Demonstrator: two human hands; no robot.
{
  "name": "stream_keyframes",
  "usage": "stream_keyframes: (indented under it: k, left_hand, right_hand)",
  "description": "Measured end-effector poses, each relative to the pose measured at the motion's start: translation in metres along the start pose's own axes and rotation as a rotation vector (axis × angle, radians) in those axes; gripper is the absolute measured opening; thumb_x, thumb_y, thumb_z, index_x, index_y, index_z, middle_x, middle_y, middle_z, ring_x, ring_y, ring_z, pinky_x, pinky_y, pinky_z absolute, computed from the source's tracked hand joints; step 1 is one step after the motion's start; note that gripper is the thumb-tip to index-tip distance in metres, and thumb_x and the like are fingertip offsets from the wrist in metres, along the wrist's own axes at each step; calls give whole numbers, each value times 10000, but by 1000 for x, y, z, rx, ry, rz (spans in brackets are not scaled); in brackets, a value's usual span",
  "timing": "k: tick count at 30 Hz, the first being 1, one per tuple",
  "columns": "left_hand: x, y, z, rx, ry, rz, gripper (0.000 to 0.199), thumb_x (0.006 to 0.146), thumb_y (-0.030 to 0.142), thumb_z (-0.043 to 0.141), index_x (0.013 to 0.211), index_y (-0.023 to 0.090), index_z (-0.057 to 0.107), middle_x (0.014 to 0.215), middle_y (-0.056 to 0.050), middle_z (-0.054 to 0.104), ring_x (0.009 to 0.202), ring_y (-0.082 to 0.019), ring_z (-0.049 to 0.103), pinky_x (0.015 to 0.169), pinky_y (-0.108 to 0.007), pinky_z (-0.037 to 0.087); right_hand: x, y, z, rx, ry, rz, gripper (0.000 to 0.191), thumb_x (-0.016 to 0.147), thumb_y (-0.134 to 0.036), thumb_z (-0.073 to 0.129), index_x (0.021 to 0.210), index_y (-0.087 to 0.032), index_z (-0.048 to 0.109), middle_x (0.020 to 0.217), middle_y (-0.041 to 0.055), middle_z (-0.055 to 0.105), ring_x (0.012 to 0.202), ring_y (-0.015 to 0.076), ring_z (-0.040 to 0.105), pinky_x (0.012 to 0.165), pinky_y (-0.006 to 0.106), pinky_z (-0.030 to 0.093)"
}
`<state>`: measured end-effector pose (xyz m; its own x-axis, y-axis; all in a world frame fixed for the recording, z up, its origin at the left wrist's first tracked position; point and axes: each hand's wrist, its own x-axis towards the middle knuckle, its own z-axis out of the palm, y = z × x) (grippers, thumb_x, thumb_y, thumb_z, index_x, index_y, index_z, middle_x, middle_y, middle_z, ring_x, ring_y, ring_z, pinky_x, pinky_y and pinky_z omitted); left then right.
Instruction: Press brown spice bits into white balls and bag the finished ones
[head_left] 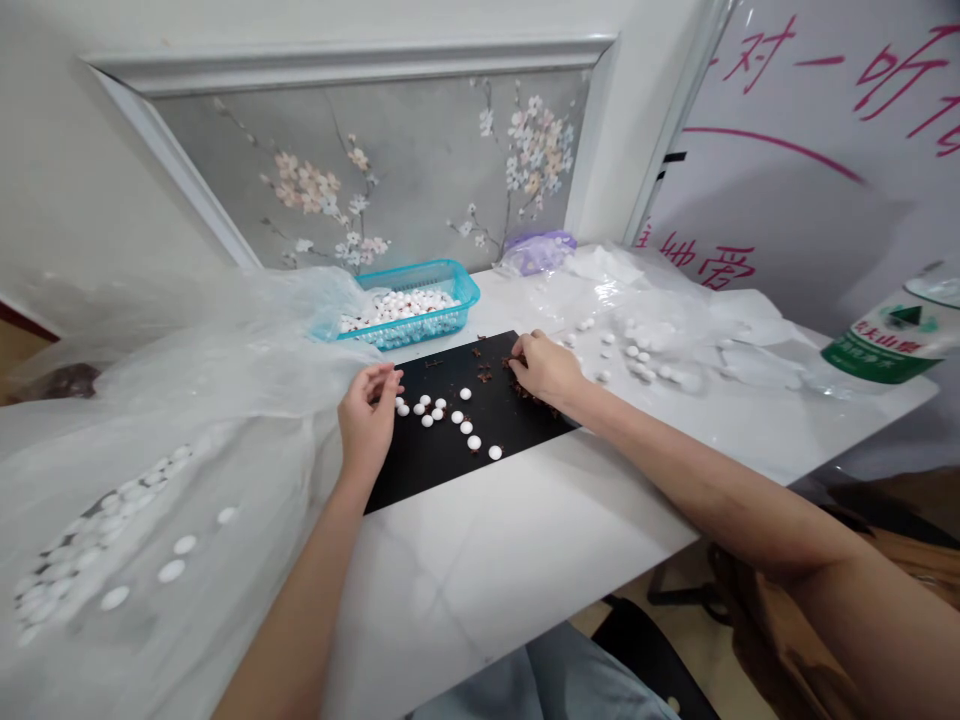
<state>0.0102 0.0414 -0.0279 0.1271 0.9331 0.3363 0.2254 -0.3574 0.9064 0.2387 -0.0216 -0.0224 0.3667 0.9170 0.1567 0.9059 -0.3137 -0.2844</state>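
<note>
A black mat point(420, 465) lies on the table with several round white pieces point(466, 428) in a loose row, some with brown bits at their edges. My left hand point(367, 415) is over the mat's left end, fingers curled together beside the nearest white pieces; whatever they pinch is too small to name. At the mat's right side, my right hand point(547, 368) reaches into a heap of small dark brown pieces point(534, 397), its fingertips closed down among them. What those fingertips hold is hidden. A few loose brown pieces point(484, 377) lie left of that hand.
Behind the mat stands a blue plastic basket point(469, 290) full of white pieces. Clear plastic bags with more white pieces lie at left point(225, 440) and right point(637, 300). A purple bag point(540, 250) rests by the wall; a large green-labelled bottle point(892, 335) lies at far right.
</note>
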Motion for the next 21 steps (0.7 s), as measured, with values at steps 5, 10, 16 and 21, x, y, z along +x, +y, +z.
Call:
stream_keyframes:
  k: [5, 10, 16, 21]
  left_hand:
    - [-2, 3, 7, -155, 3, -104, 318, 736, 374, 627, 962, 153, 596, 990, -99, 689, 812, -160, 652, 683, -252, 494]
    - [-7, 8, 13, -256, -24, -182, 325, 685, 354, 689, 927, 145, 626, 947, -83, 691, 798, -145, 642, 721, -249, 492]
    - [-10, 9, 16, -316, -60, -209, 248, 646, 329, 722, 806, 149, 664, 882, -59, 691, 769, -137, 629, 716, -244, 485]
    - [-9, 11, 15, -359, -42, -233, 239, 628, 312, 733, 796, 155, 667, 871, -47, 689, 763, -129, 626, 731, -246, 480]
  right_hand:
    - [0, 1, 0, -8, -25, -6, 202, 824, -130, 456, 841, -184, 650, 954, 103, 639, 801, 220, 624, 599, 275, 400]
    - [2, 3, 2, -6, -18, -25, 251, 813, -122, 439, 901, -217, 653, 959, 72, 665, 848, 220, 617, 610, 271, 394]
    - [2, 2, 1, 0, -25, -27, 274, 796, -112, 440, 922, -226, 655, 952, 56, 688, 873, 227, 621, 633, 280, 405]
    - [2, 3, 3, 8, -3, -32, 294, 782, -107, 451, 978, -215, 641, 1034, 68, 666, 883, 226, 620, 667, 289, 430]
